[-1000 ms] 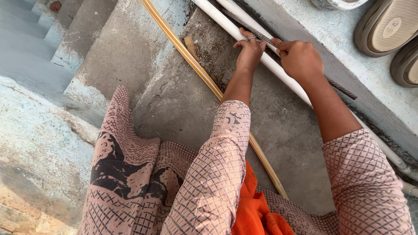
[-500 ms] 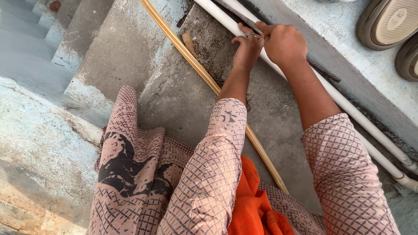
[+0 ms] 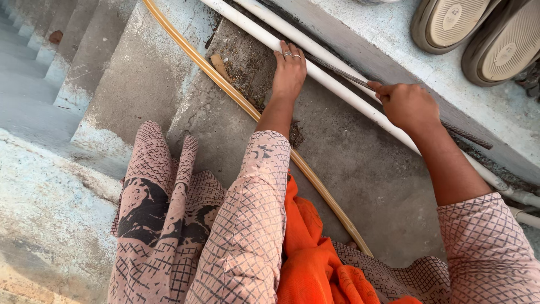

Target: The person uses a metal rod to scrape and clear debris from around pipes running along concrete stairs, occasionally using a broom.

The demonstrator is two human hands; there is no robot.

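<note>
My left hand (image 3: 289,70), with rings on two fingers, lies flat on the concrete with its fingertips on the lower white pipe (image 3: 343,92). My right hand (image 3: 408,104) is further right, closed around a thin dark metal rod (image 3: 467,135) that runs along the gap between the white pipe and the ledge wall. A second white pipe (image 3: 306,42) runs parallel just above. Both pipes slant from upper left to lower right.
A yellowish hose (image 3: 225,84) crosses the concrete slab diagonally, with a small wood piece (image 3: 219,66) and dirt beside it. Two sandal soles (image 3: 455,22) rest on the blue ledge at top right. Steps (image 3: 73,62) drop away at left. Orange cloth (image 3: 315,247) lies in my lap.
My two hands were close together at the pipes. My right hand has slid to the right along the rod, and my left hand now lies flat against the pipe.
</note>
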